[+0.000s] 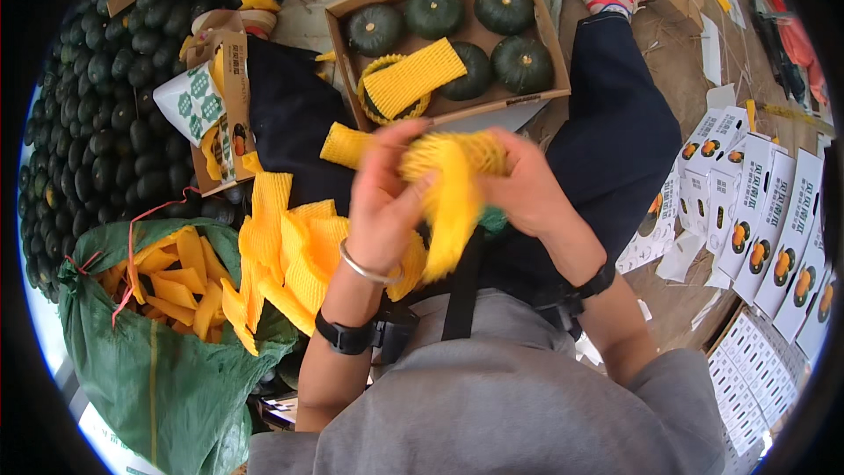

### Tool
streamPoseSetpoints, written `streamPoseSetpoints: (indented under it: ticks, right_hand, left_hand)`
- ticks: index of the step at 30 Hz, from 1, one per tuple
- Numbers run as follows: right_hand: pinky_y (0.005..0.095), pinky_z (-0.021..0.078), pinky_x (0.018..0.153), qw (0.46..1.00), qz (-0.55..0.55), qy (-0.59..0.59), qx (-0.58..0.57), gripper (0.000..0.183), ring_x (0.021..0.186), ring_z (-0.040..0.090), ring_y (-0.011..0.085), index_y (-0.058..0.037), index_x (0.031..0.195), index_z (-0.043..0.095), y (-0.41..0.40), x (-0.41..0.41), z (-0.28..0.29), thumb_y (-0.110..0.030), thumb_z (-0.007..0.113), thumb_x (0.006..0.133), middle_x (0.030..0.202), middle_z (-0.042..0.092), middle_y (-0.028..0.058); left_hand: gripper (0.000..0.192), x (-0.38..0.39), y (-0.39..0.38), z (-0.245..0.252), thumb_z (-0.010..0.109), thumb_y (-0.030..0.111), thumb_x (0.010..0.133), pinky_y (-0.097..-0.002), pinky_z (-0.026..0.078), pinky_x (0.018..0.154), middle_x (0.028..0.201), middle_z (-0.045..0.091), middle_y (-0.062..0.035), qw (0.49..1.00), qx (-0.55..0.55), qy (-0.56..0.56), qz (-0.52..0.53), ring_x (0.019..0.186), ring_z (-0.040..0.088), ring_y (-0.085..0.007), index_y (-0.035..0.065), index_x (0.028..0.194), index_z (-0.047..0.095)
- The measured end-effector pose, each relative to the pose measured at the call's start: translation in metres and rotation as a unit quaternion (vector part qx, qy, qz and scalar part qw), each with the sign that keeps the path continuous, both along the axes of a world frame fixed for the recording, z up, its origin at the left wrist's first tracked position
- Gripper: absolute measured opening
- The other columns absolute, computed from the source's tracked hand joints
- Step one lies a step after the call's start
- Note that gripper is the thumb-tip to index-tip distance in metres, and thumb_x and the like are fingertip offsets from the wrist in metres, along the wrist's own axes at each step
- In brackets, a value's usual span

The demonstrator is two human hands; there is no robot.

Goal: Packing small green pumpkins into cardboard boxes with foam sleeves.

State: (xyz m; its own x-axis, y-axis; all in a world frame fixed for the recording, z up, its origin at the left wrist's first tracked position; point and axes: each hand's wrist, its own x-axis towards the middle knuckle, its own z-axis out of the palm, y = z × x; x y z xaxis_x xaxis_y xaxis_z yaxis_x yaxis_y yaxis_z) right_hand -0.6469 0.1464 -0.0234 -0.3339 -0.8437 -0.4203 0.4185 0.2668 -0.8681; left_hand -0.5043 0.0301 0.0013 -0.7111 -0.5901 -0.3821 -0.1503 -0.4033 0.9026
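A yellow foam net sleeve (448, 211) is stretched between my two hands, blurred, one end hanging down. My left hand (389, 191) grips its left side, and my right hand (531, 185) holds the rolled rim on the right. Whether anything sits inside the sleeve cannot be made out. Just beyond my hands, an open cardboard box (455, 105) holds several dark green squash (506, 8). At its near left corner, one squash is ringed by yellow netting (389, 115), with a flat foam sleeve (415, 77) lying across it. Another sleeve (344, 145) rests by my left hand.
Loose foam sleeves (297, 237) lie over my left thigh, beside a green woven sack (151, 369) of more sleeves. A large squash pile (112, 119) fills the left side. An upright carton (231, 99) leans near my leg. Printed white boxes (758, 211) stand at right.
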Motion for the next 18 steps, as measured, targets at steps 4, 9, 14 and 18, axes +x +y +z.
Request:
streamPoseSetpoints:
  ticks: [4,9,14,18]
  right_hand:
    - [0.0268,0.05,0.072,0.994,-0.004,-0.076,-0.074,0.029,0.084,0.061,0.0163,-0.0052,0.085,0.042,-0.004,0.0,-0.011,0.009,0.063,0.07,0.092,0.061,0.0098]
    - [0.0263,0.0484,0.075,0.95,0.142,-0.276,-0.037,0.036,0.085,0.061,0.0108,-0.0048,0.104,0.054,0.006,0.01,0.016,-0.001,0.07,0.072,0.097,0.062,0.0056]
    - [0.0371,0.0507,0.085,0.921,-0.046,-0.355,-0.151,0.029,0.09,0.063,0.0222,0.0006,0.105,0.053,-0.05,-0.038,0.016,-0.01,0.06,0.08,0.101,0.062,0.013]
    - [0.0317,0.0464,0.067,0.967,0.075,0.24,-0.041,0.016,0.076,0.058,0.0175,-0.0012,0.093,0.054,-0.185,-0.085,-0.059,-0.016,0.054,0.085,0.082,0.06,0.0078]
  left_hand:
    - [0.046,0.004,-0.021,-0.019,0.068,0.003,0.062,-0.0356,0.041,0.08,0.094,0.055,-0.0097,0.845,-0.5,-0.188,-0.038,0.093,0.052,-0.028,0.0077,0.107,0.058]
    - [0.088,0.01,-0.029,0.027,0.071,0.05,0.073,-0.0269,0.045,0.071,0.089,0.06,-0.006,0.915,0.358,0.179,-0.054,0.08,0.057,-0.0159,0.0012,0.137,0.035]
    - [0.059,0.01,-0.05,-0.007,0.066,0.03,0.084,-0.0241,0.047,0.078,0.097,0.061,-0.0034,0.98,0.181,0.05,-0.058,0.086,0.057,-0.0098,-0.0034,0.126,0.041]
    - [0.021,-0.049,-0.117,-0.09,0.057,0.017,0.09,-0.0251,0.049,0.063,0.085,0.06,-0.0045,0.993,0.042,-0.041,0.099,0.072,0.057,-0.0104,-0.0011,0.1,0.053]
